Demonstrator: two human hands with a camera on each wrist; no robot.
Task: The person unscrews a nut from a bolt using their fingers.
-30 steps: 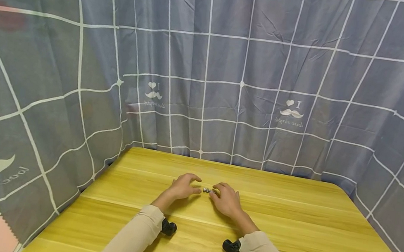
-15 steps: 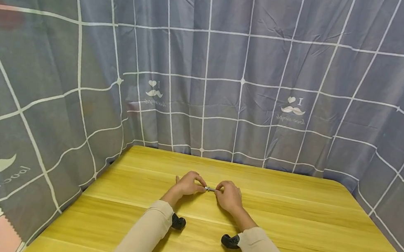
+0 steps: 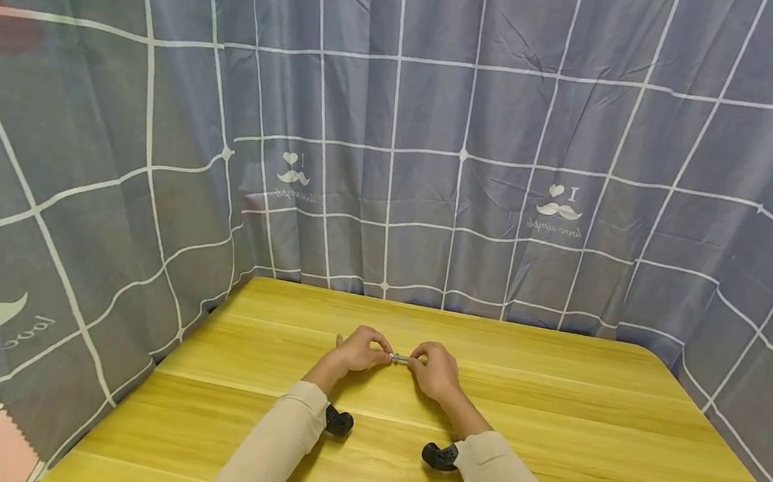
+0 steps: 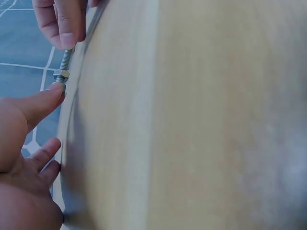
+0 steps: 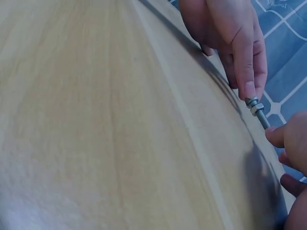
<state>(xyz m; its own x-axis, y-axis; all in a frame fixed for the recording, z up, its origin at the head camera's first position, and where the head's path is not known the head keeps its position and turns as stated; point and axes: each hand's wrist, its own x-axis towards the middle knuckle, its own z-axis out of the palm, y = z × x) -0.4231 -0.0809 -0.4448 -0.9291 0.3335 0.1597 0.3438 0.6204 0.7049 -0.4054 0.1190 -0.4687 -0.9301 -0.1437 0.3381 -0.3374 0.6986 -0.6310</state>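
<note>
A silvery metal bolt (image 5: 263,120) lies crosswise between my two hands over the wooden table, with a hex nut (image 4: 61,74) on its thread near the head. My left hand (image 3: 359,351) pinches the head end (image 5: 251,101) between thumb and fingers, covering part of it. From the other side, my right hand (image 3: 437,372) pinches the threaded end with thumb and fingertips, and the tip is hidden there. Between the hands the nut and a short stretch of thread show. Whether the bolt touches the table I cannot tell.
The yellow wood-grain table (image 3: 587,431) spreads around both hands. Grey curtains (image 3: 429,119) with white grid lines enclose its back and sides. A black device sits at each wrist, the left one (image 3: 339,422) and the right one (image 3: 440,457).
Both hands, at first with parted fingers around the bolt, have closed in and now pinch its two ends. Over the last half second the hands and bolt have shifted only slightly.
</note>
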